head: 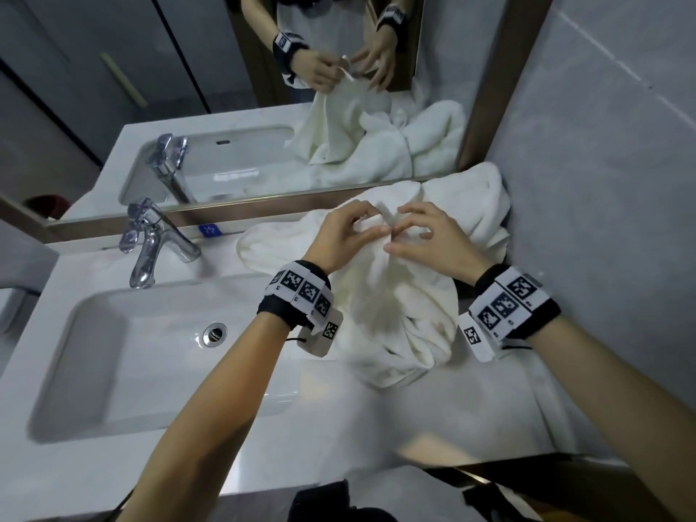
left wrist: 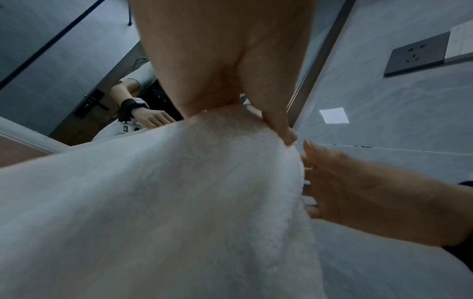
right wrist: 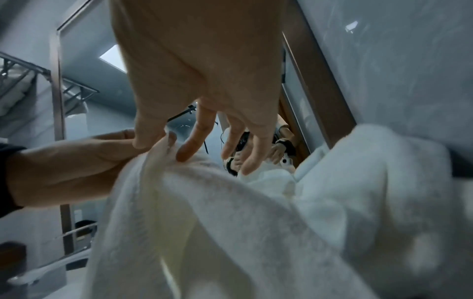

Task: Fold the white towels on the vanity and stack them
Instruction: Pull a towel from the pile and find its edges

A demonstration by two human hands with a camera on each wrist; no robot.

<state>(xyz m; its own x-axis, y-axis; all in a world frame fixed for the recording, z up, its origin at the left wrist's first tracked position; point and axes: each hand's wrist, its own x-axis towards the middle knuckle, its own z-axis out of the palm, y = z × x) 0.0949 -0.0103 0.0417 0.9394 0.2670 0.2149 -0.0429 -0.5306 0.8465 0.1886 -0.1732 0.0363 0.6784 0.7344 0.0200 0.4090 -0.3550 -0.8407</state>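
How many towels make up the crumpled white pile (head: 463,205) against the wall cannot be told; its folds run together, and the towel (head: 391,310) held up in front hides the part behind it. Both wrist views are filled with blurred cloth, so the fingertips are only partly seen.

The table (head: 339,420) is a pale marble-look vanity top with a sunken sink (head: 113,356) at the left, a chrome faucet (head: 150,243) behind it, a framed mirror (head: 263,107) along the back and grey tile wall (head: 602,145) on the right.

The left hand (head: 342,235) and right hand (head: 429,235) meet above the pile, each pinching the towel's top edge between thumb and forefinger, the right hand's other fingers spread. The towel hangs from them down to the table, right of the sink.
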